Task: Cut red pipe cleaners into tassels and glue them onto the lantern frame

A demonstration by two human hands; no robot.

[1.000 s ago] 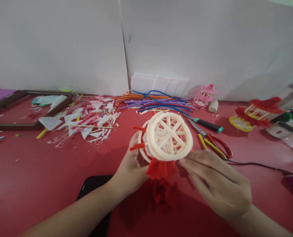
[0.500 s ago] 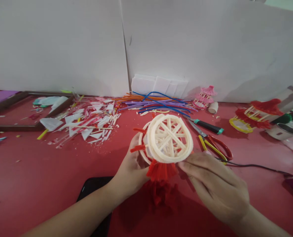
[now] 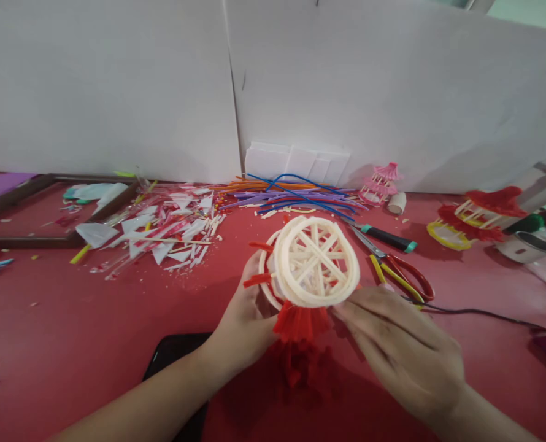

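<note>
A pipe-cleaner model [image 3: 316, 261] is held up between my hands, its cream ring with crossing spokes turned toward me. Red fringe [image 3: 302, 323] hangs beneath the ring, and two red stubs stick out at its left. My left hand [image 3: 245, 322] is closed around the model's left side; some of its fingers are hidden behind. At the lower right of the ring, my right hand [image 3: 402, 344] has its fingertips pressed together on the model. Exactly what those fingertips pinch is hidden.
Scissors [image 3: 386, 255], a black-and-teal cutter [image 3: 388, 237] and a dark cable lie at the right. Loose pipe cleaners [image 3: 296, 196] and scraps [image 3: 162, 227] lie at the back. Further right is a red-and-yellow model [image 3: 478, 215]; a black phone-like slab [image 3: 176, 356] lies under my left forearm.
The whole view has shifted slightly, with the table a little lower in the picture. Both hands keep the same hold on the model.
</note>
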